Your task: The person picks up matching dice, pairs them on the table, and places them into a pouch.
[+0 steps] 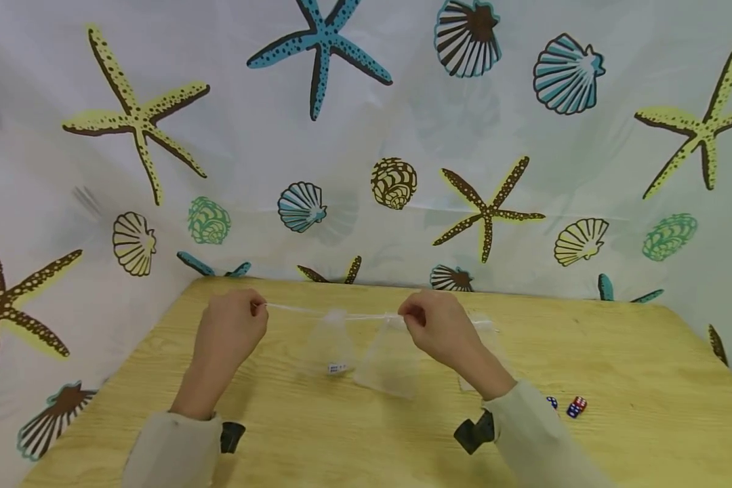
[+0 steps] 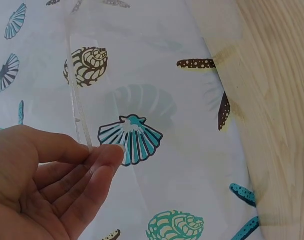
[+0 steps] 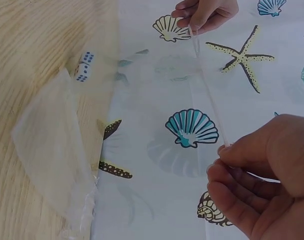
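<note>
A sheer white drawstring pouch [image 1: 324, 342] hangs between the hands, its mouth gathered on the string. White dice [image 3: 84, 66] with dark pips show through its lower part. My left hand [image 1: 233, 329] pinches one end of the thin white drawstring [image 2: 77, 107] between thumb and fingertips. Level with it, my right hand [image 1: 442, 325] pinches the other end, and the string runs nearly straight between them. Just right of the held pouch, a second sheer pouch [image 1: 390, 362] lies flat on the table.
Another sheer pouch [image 1: 484, 329] lies partly hidden behind the right forearm. Red and blue dice [image 1: 576, 407] rest on the wooden table [image 1: 634, 434] beside the right sleeve, with a blue die [image 1: 552, 402] partly covered. A shell-and-starfish curtain [image 1: 366, 230] stands along the table's far edge.
</note>
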`<move>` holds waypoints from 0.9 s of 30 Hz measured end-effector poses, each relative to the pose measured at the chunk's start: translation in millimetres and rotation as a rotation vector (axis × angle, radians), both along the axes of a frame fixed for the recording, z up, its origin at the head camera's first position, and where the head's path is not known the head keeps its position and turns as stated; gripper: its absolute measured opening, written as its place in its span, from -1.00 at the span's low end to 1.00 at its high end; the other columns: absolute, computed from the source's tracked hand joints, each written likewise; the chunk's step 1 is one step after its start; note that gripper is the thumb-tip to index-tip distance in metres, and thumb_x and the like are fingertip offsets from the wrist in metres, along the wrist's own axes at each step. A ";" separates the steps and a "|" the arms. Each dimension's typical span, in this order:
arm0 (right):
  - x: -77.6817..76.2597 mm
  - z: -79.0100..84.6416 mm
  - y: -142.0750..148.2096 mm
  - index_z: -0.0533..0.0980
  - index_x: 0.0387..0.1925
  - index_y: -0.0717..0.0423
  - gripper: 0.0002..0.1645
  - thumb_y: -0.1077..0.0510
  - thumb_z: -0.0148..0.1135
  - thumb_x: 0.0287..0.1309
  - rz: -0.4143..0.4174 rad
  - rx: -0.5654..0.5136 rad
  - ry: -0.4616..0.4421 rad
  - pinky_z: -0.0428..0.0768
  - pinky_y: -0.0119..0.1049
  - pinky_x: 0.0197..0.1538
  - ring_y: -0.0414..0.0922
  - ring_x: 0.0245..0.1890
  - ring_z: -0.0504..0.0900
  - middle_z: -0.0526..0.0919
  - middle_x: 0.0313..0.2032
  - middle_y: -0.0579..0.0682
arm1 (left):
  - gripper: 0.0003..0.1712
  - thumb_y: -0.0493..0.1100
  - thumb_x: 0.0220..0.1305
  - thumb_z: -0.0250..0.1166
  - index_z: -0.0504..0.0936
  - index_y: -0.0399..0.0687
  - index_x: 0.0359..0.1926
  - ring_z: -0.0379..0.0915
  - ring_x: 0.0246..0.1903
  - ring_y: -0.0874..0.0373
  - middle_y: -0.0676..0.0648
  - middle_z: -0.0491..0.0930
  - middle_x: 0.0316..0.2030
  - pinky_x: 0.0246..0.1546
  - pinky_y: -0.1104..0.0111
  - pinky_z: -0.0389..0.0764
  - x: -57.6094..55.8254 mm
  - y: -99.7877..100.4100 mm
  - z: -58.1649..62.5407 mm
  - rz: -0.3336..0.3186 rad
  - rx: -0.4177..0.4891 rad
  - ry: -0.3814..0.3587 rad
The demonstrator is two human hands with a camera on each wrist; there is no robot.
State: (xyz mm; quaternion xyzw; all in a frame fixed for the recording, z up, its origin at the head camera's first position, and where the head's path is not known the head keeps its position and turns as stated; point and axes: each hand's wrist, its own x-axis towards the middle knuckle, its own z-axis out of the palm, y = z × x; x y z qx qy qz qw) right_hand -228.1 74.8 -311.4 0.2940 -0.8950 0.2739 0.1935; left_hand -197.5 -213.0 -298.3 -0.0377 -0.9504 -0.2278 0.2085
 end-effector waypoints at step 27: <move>-16.5 -5.7 -5.9 0.67 -0.41 0.16 -0.86 0.32 0.20 0.13 -0.074 -0.003 -0.004 0.58 -0.28 -0.36 -0.15 -0.50 0.58 0.68 -0.45 0.01 | -0.74 -0.38 0.27 0.03 0.64 -0.37 -0.42 0.19 -0.76 0.20 -0.20 0.55 -0.63 -0.68 0.41 0.22 -32.2 5.5 -18.1 -0.016 0.036 -0.064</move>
